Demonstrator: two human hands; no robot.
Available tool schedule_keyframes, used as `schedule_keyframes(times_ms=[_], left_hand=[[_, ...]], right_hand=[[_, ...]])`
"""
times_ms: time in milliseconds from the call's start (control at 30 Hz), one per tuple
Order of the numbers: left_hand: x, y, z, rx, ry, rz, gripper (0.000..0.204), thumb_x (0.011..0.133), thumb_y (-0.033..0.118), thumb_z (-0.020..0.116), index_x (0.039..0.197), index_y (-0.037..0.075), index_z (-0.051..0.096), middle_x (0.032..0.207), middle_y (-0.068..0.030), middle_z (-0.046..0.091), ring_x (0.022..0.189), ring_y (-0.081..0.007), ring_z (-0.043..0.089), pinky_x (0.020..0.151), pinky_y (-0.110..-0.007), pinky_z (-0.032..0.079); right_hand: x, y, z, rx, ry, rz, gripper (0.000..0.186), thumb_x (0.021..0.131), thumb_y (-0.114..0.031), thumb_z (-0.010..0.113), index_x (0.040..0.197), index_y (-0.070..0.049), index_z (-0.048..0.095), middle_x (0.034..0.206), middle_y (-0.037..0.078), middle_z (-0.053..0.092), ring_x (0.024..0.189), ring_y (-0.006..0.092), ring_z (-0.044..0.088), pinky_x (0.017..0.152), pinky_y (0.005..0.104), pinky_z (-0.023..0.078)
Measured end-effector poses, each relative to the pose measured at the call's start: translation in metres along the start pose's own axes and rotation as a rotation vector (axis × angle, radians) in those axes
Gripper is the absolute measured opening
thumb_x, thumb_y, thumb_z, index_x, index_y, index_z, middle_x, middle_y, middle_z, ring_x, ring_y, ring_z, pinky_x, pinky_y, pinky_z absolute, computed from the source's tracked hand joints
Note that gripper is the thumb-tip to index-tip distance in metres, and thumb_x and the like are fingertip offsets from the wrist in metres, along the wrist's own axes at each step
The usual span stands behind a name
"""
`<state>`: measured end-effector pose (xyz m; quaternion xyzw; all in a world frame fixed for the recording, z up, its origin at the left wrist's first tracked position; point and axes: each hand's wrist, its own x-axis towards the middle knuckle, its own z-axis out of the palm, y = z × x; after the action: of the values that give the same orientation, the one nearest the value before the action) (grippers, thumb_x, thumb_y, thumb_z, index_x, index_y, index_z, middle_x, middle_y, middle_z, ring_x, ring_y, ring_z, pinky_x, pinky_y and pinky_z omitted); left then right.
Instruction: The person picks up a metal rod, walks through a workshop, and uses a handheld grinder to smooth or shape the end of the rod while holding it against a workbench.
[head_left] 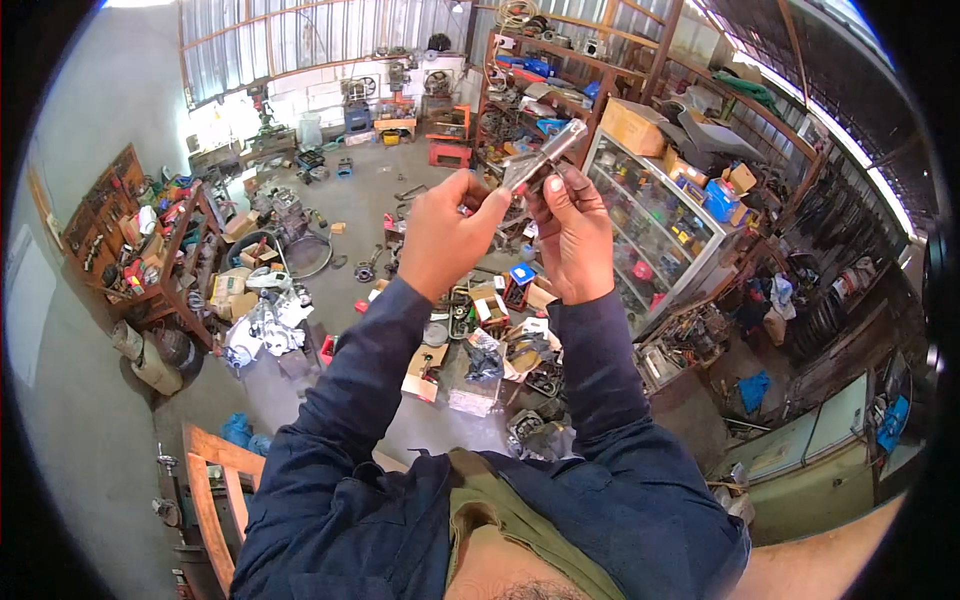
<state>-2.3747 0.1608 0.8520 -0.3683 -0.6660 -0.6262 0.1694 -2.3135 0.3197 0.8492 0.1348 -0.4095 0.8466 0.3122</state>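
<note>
Corrugated metal sheeting (330, 35) backs a cluttered workshop with a glass-fronted cabinet (650, 215) on its right side. Both hands hold a shiny cylindrical metal piece (562, 146), seen just left of the cabinet's upper corner. The left hand (452, 238) is pinched at its lower end, thumb pressed against curled fingers; the right hand (578, 238), nearer the cabinet, has its thumb and bent fingers closed around the middle, leaving the bright upper end bare. Most of the left fingertips are hidden behind that hand, the lower end is covered, and whether this is one part or several joined cannot be told.

A brown carton (633, 126) sits on top of the cabinet, and loaded shelving (575, 62) rises behind it. Left of the cabinet is a red stand (449, 154); much farther left, a wooden workbench (165, 290) carries tools too jumbled to name. Right of and below the cabinet, a green chest (810, 480) is partly cut off by the dark rim.
</note>
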Motion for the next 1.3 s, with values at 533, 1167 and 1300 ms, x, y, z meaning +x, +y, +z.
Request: schedule_keyframes(times_ms=[533,1167,1300], left_hand=[[0.019,0.011,0.035,0.159,0.024,0.119,0.032,0.081,0.027,0.077,0.073,-0.002,0.065,0.061,-0.0124,0.066,0.052,-0.0171,0.062,0.053,-0.034,0.046],[0.001,0.016,0.028,0.223,0.125,0.355,0.018,0.074,0.014,0.074,0.075,0.0,0.063,0.063,-0.0143,0.065,0.054,-0.0226,0.067,0.053,-0.034,0.051],[0.0,0.014,0.024,0.272,0.143,0.369,0.019,0.073,0.014,0.075,0.074,0.0,0.062,0.064,-0.0147,0.065,0.054,-0.025,0.067,0.053,-0.036,0.05]], right_hand=[[0.003,-0.014,-0.018,0.006,0.115,-0.143,0.022,0.092,-0.002,0.076,0.107,-0.011,0.062,0.104,0.004,0.072,0.097,0.0171,0.07,0.091,0.0344,0.06],[-0.005,-0.011,-0.024,0.049,0.06,-0.157,0.02,0.092,-0.001,0.075,0.106,-0.011,0.065,0.1,0.004,0.073,0.095,0.0159,0.071,0.092,0.0346,0.061],[-0.009,-0.01,-0.017,0.065,0.024,-0.145,0.021,0.092,-0.001,0.075,0.107,-0.012,0.065,0.101,0.005,0.074,0.095,0.0169,0.071,0.09,0.034,0.061]])
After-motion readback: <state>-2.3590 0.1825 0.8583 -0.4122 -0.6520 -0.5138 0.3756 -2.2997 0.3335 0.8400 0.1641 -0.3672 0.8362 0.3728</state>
